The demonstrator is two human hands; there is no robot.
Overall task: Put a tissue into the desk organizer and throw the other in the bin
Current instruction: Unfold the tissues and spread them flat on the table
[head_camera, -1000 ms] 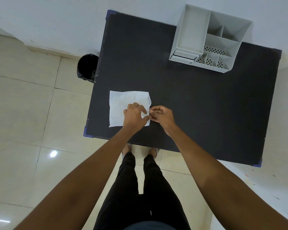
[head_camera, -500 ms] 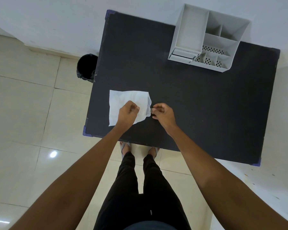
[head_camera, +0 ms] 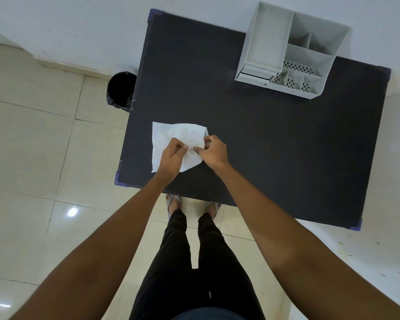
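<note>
A white tissue [head_camera: 171,135] lies on the black table [head_camera: 263,146] near its front left corner, its right side lifted and creased. My left hand [head_camera: 171,157] pinches the tissue near its middle. My right hand [head_camera: 214,150] pinches its raised right edge, fingertips almost touching those of the left. Whether a second tissue lies beneath the top one I cannot tell. The grey desk organizer [head_camera: 275,42] with several compartments stands at the table's far right. A black bin [head_camera: 120,92] sits on the floor by the table's left edge.
The table stands against a white wall [head_camera: 79,26]. Beige floor tiles [head_camera: 32,146] spread to the left. My legs and sandalled feet [head_camera: 173,204] are at the table's front edge.
The tissue's right side has come up off the table and crumpled inward. My right hand moved left over the tissue, and both hands now pinch it close together.
</note>
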